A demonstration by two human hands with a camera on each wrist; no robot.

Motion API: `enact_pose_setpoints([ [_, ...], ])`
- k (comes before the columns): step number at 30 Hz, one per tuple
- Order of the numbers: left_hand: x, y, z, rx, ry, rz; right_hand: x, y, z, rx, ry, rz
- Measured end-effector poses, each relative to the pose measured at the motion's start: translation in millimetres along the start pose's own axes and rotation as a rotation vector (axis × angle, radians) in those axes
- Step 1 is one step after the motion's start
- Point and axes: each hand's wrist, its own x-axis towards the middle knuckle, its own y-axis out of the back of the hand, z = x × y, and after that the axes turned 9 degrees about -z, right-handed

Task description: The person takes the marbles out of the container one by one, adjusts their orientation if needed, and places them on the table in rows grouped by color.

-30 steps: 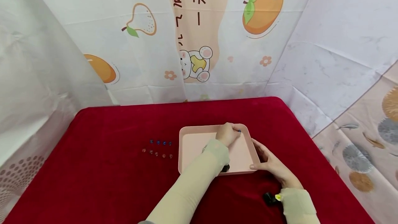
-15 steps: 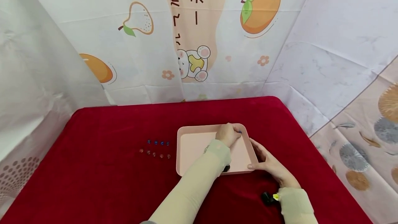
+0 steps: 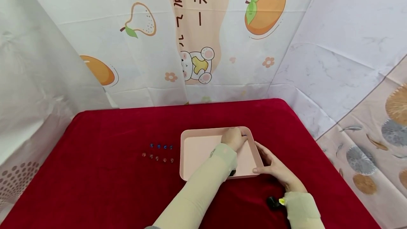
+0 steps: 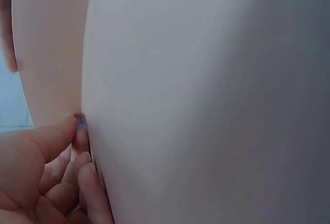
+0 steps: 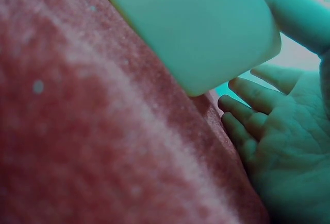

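My left hand (image 3: 233, 138) reaches into the pink rectangular tray (image 3: 195, 154), at its far right corner. In the left wrist view, its thumb and forefinger pinch a small shiny blue bead-like piece (image 4: 81, 125) close to the tray's floor; the other fingers are curled. The right hand (image 3: 278, 169) holds the tray's near right corner, thumb on the front rim and fingers along the right wall. Seen from the right wrist, those fingers (image 5: 258, 98) are slightly bent beside the corner.
Left of the tray lie two rows of small shiny pieces on the red cloth (image 3: 105, 186): blue ones (image 3: 159, 146) behind, reddish ones (image 3: 157, 158) in front. A patterned curtain (image 3: 143, 63) hangs behind the table. A black device (image 3: 273, 202) sits by the right wrist.
The left hand's fingers have shifted slightly at the tray's far right corner, the blue piece still pinched. The right hand keeps its hold, and the head view has drifted a little.
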Motion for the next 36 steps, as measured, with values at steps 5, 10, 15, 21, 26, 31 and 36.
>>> enact_pose_setpoints([
  [5,-0.1,-0.2,-3.5,0.019,-0.035,-0.024,0.0,-1,1,0.002,-0.006,0.011],
  [10,-2.0,2.9,-12.6,-0.203,-0.066,-0.069,-1.5,-4,3,0.014,-0.019,0.026],
  [15,-7.2,13.1,-18.7,-0.415,-0.089,-0.123,-1.6,-5,5,0.006,-0.018,0.037],
  [21,-13.5,22.6,-19.7,-0.533,-0.095,-0.136,-1.1,-3,4,0.01,-0.022,0.026],
  [26,-19.2,30.9,-17.0,-0.611,-0.127,-0.155,-0.8,-1,1,0.014,-0.033,0.029],
  [31,-25.2,40.6,-15.4,-0.632,-0.151,-0.144,-0.5,0,0,0.011,-0.036,0.031],
  [36,-28.8,48.8,-19.6,-0.61,-0.193,-0.123,0.1,-1,0,0.007,-0.037,0.032],
])
